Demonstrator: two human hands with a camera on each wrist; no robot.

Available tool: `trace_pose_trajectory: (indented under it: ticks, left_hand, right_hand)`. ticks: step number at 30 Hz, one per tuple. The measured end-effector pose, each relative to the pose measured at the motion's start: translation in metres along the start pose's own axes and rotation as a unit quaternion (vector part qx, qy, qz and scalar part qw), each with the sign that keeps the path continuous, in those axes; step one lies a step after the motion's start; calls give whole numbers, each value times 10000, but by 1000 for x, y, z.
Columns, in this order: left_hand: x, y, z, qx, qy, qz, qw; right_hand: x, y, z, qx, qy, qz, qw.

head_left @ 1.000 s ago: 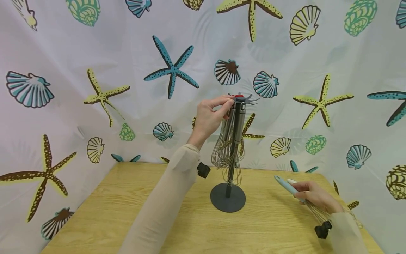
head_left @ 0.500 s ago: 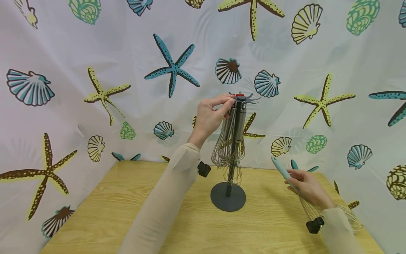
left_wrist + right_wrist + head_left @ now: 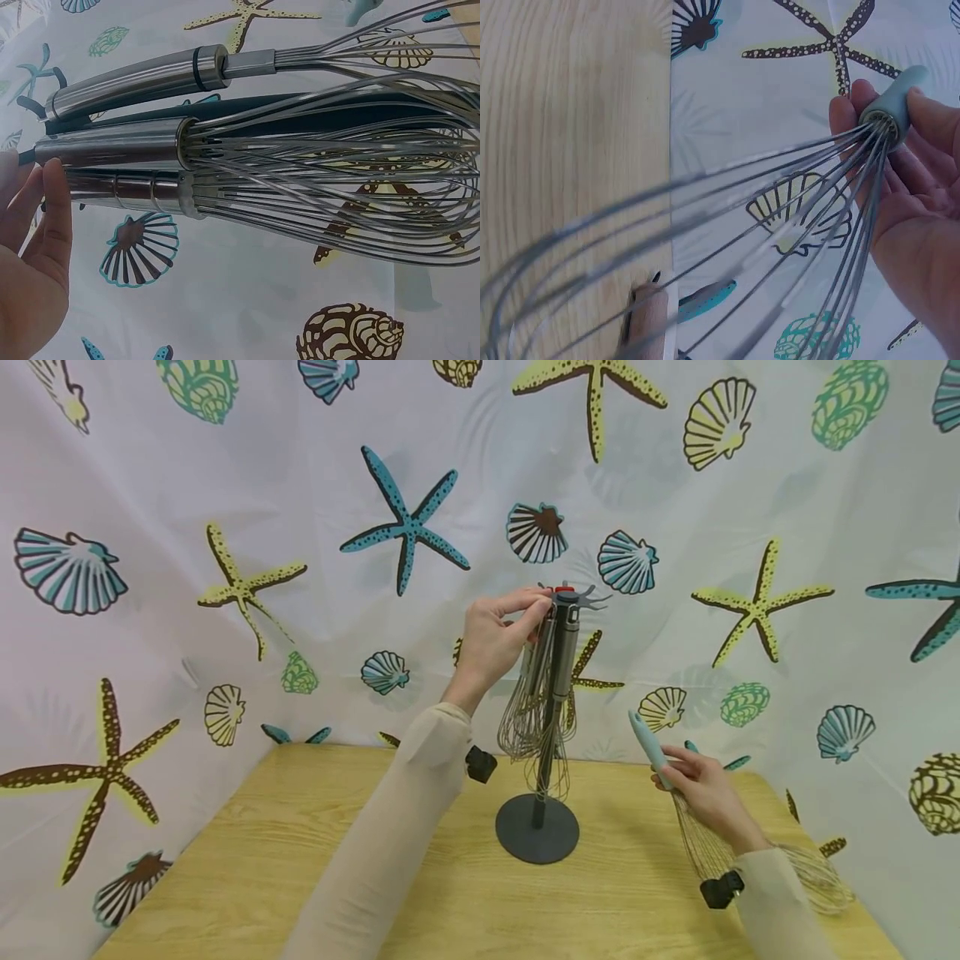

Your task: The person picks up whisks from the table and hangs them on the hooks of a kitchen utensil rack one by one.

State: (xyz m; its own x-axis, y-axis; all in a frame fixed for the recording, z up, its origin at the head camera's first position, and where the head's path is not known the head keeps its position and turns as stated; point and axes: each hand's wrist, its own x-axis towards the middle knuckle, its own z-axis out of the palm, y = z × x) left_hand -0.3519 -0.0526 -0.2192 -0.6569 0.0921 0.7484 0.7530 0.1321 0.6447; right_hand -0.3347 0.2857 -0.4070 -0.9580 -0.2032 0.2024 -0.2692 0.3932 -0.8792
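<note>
A dark metal utensil stand (image 3: 537,828) holds several steel whisks (image 3: 112,146) hanging from the hooks at its top. My left hand (image 3: 491,639) pinches the stand's top at a hook, thumb and fingertips right by the whisks' handle ends. To the right, my right hand (image 3: 701,793) holds a light blue-handled whisk (image 3: 648,745) above the table. Its handle points up and left and its wire loops hang down toward the wrist. In the right wrist view, thumb and fingers grip the whisk handle (image 3: 892,109) just above the wires.
Wire loops of another whisk (image 3: 821,881) lie on the wooden table (image 3: 600,893) by the right sleeve, its handle hidden. A white sheet (image 3: 300,485) with shells and starfish hangs behind and at both sides. Black cameras are strapped to both wrists.
My right hand has lifted the light blue whisk off the table and moved it up and left, its handle turning more upright. My left hand stays at the stand's top.
</note>
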Motion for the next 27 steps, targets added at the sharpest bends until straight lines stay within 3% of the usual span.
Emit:
trace_pose_trajectory:
  ticks: [10,14,19,24,27]
  left_hand:
    - [-1,2,2,161,146,-108,9997]
    - [-6,13,3,356,171,-182,9991]
    - [-12,25,3,259,178,-219,9993]
    - [-9,23,5,178,139,-178,9996]
    - [-4,13,5,96,171,-171,9997]
  right_hand:
    - [14,-10,20,908,332,-728,9926]
    - [14,-20,27,1099,445,-948,9884]
    - [14,-33,34,1184,582,-1050,9857]
    - [18,-53,37,1419,749,-1232,9793]
    - [21,-67,40,1503,766,-1372,9761]
